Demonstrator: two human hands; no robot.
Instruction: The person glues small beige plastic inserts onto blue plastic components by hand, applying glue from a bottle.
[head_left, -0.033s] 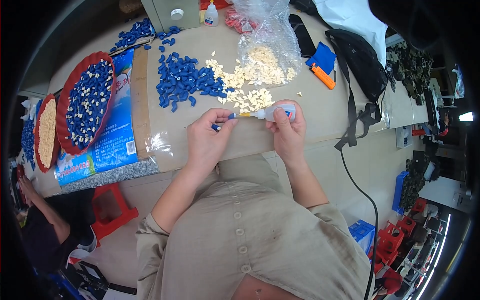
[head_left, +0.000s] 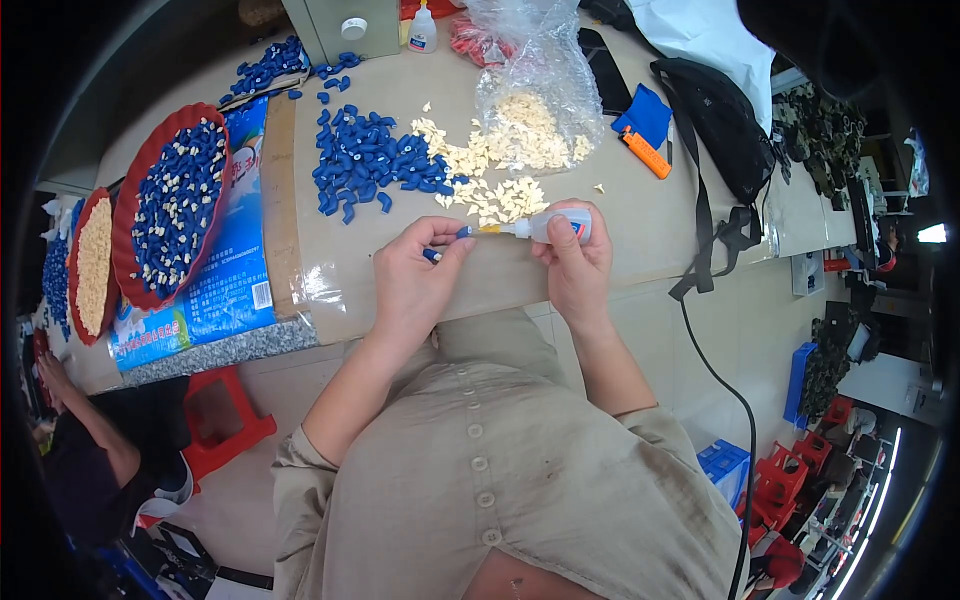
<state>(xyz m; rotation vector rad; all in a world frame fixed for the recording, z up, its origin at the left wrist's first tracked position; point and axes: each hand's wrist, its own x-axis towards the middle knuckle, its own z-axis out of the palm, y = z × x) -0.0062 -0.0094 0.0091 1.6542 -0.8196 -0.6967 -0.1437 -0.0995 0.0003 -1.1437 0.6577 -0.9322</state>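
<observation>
Between thumb and fingers, my left hand (head_left: pixel 415 280) pinches a small blue piece (head_left: pixel 464 232) with a pale end. A second blue piece (head_left: pixel 431 255) is tucked in the same fingers. My right hand (head_left: pixel 580 275) grips a small white glue bottle (head_left: pixel 540 224), tilted sideways. Its thin yellowish nozzle (head_left: pixel 490 229) points left at the pale end; whether they touch I cannot tell. Just beyond my hands lie small cream-coloured pieces (head_left: pixel 505 200). A heap of curved blue pieces (head_left: pixel 365 155) spreads to their left.
At left, a red scalloped tray (head_left: pixel 125 230) holds blue pieces with cream tips, beside another red tray (head_left: pixel 80 225) of cream pieces. Clear plastic bag (head_left: pixel 540 70), second glue bottle (head_left: pixel 422 30), orange cutter (head_left: pixel 645 152) and black bag (head_left: pixel 715 125) lie farther back. A person's arm (head_left: pixel 95 420) shows at left.
</observation>
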